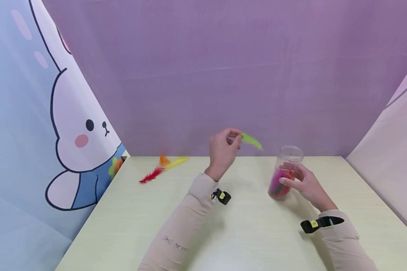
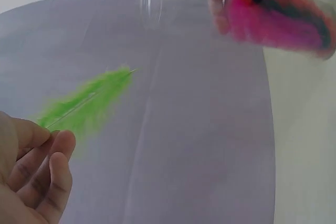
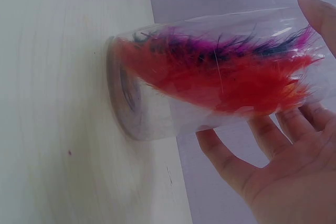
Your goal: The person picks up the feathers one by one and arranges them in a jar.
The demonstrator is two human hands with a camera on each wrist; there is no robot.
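Above pale table point(image 1: 254, 241) — left hand point(image 1: 222, 150) pinches green feather point(image 1: 252, 140); right hand point(image 1: 306, 185) curls round clear jar point(image 1: 276, 181); left sleeve point(image 1: 193, 209) lettering point(image 1: 175, 244) — too small to read.

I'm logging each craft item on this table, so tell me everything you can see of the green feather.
The green feather is bright lime, with soft, fluffy barbs along a thin, pale shaft that pokes out bare at its free tip. The left hand pinches the other end, and nothing else appears to touch it. It is held in the air above the table; in the head view it slants right and slightly down, stopping short of the transparent jar.
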